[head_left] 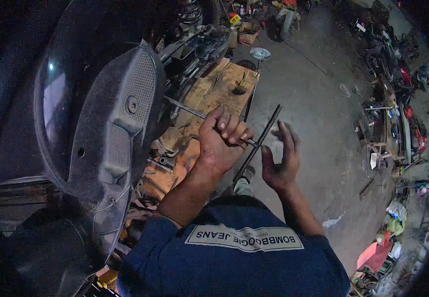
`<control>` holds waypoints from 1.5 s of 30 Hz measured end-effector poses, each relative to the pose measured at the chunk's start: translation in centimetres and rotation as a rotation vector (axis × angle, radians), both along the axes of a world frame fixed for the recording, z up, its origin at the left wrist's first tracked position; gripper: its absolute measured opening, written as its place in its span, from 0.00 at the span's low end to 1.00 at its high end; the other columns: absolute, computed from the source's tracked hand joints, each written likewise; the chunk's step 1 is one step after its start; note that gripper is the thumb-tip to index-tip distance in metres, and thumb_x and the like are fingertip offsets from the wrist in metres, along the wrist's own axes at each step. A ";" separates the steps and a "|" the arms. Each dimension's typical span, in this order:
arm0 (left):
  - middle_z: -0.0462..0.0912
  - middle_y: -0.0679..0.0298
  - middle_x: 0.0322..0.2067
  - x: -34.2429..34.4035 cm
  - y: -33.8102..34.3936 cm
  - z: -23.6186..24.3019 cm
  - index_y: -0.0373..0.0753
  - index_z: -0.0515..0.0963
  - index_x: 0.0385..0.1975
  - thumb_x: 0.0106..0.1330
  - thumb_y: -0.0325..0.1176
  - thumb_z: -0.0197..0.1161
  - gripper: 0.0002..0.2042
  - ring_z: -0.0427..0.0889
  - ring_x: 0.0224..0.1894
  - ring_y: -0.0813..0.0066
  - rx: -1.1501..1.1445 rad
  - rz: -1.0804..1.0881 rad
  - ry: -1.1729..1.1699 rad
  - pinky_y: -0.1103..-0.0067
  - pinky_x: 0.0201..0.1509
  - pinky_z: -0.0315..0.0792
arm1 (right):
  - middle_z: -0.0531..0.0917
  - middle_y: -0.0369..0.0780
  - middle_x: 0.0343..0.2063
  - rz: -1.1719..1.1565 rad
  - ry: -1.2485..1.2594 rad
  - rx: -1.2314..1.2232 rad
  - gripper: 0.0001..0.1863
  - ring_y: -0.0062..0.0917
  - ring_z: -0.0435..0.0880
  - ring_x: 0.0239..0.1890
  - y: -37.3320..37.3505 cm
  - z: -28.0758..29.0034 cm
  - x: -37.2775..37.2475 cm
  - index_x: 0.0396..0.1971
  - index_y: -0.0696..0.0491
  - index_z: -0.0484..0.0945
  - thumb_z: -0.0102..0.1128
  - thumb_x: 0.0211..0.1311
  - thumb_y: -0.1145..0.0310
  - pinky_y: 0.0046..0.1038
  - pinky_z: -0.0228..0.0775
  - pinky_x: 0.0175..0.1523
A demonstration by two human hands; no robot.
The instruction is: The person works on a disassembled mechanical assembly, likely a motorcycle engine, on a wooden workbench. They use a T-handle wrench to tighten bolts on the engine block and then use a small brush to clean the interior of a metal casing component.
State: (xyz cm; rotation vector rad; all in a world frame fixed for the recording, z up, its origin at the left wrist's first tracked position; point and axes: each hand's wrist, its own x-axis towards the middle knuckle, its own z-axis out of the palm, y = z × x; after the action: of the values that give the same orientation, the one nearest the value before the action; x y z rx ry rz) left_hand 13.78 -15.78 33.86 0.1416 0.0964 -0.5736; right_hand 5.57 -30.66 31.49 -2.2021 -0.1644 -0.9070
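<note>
A long T-handle wrench (268, 126) lies across the middle of the view. My left hand (219, 141) is closed around its shaft, palm up with the fingers curled over. The thin shaft runs on to the upper left, where its far end meets the dark edge of a vehicle; what that end sits on is hidden. The crossbar stands out just right of my left fist. Close by on its right is my right hand (284, 161), fingers apart and thumb raised, not gripping the bar.
A dark plastic vehicle panel with a ribbed grey footboard (118, 133) fills the left. Behind my left arm is a stained wooden board (229, 81) with tools on it. A round metal disc (260, 53) stands beyond. Mixed parts (405, 123) line the right side of the concrete floor (318, 89).
</note>
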 end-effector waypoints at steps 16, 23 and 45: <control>0.57 0.73 0.11 -0.5 0.6 -0.7 0.47 0.65 0.15 0.74 0.44 0.43 0.21 0.57 0.16 0.80 -0.038 0.009 -0.124 0.79 0.31 0.59 | 0.78 0.37 0.18 0.245 0.795 0.976 0.15 0.30 0.77 0.18 1.4 0.1 0.7 0.31 0.55 0.76 0.51 0.69 0.59 0.30 0.69 0.25; 0.55 0.74 0.11 -0.5 0.6 0.5 0.47 0.63 0.15 0.73 0.45 0.47 0.20 0.57 0.16 0.81 -0.091 0.010 -0.153 0.79 0.32 0.60 | 0.79 0.44 0.38 0.314 0.649 1.321 0.17 0.29 0.81 0.36 1.5 -0.5 0.2 0.47 0.60 0.72 0.51 0.68 0.62 0.30 0.73 0.41; 0.56 0.74 0.12 -0.5 0.9 0.6 0.47 0.65 0.16 0.73 0.46 0.47 0.21 0.58 0.16 0.80 -0.100 0.016 -0.150 0.78 0.34 0.61 | 0.74 0.39 0.14 0.196 0.835 0.851 0.23 0.26 0.68 0.10 2.3 3.1 0.8 0.24 0.56 0.73 0.45 0.72 0.53 0.30 0.60 0.18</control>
State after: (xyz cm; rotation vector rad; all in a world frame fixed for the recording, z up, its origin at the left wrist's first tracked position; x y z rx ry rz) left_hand 13.30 -14.86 34.43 0.0863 -0.0770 -0.5487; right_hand 6.41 -28.38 34.58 -1.5374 0.3424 0.1207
